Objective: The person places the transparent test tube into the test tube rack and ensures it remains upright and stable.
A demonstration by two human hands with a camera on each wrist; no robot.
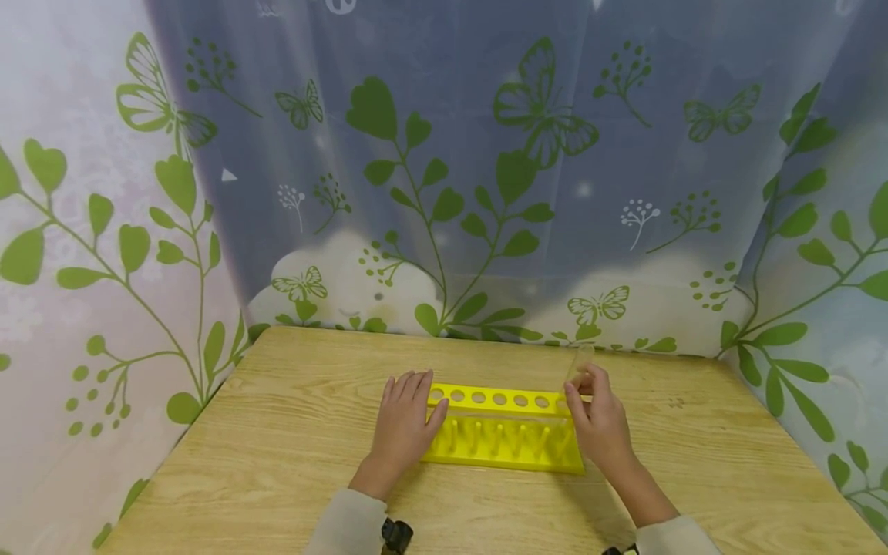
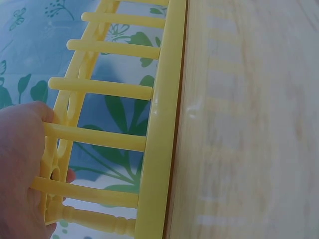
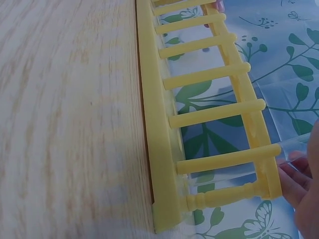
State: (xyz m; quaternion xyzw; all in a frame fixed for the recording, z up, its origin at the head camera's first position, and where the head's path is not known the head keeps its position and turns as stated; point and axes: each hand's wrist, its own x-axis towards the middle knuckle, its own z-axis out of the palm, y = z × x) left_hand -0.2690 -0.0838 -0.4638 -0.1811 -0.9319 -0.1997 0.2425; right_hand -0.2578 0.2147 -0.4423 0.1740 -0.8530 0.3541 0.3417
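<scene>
A yellow test tube rack (image 1: 496, 465) stands upright on the wooden table, with a row of holes along its upper bar and a row of pegs below. My left hand (image 1: 405, 420) grips the left end of its upper bar, thumb in front and fingers behind. At the right end, my right hand (image 1: 602, 420) pinches a clear test tube (image 1: 581, 361), which rises above the bar. In the right wrist view the see-through lower part of the tube (image 3: 224, 175) shows under the bar, behind the last peg. Part of the tube is hidden by my fingers.
The wooden table (image 1: 277, 432) has light grain, and some small dark marks lie on its right side. A curtain (image 1: 444, 193) with leaves and butterflies hangs right behind the table's back edge and along both sides.
</scene>
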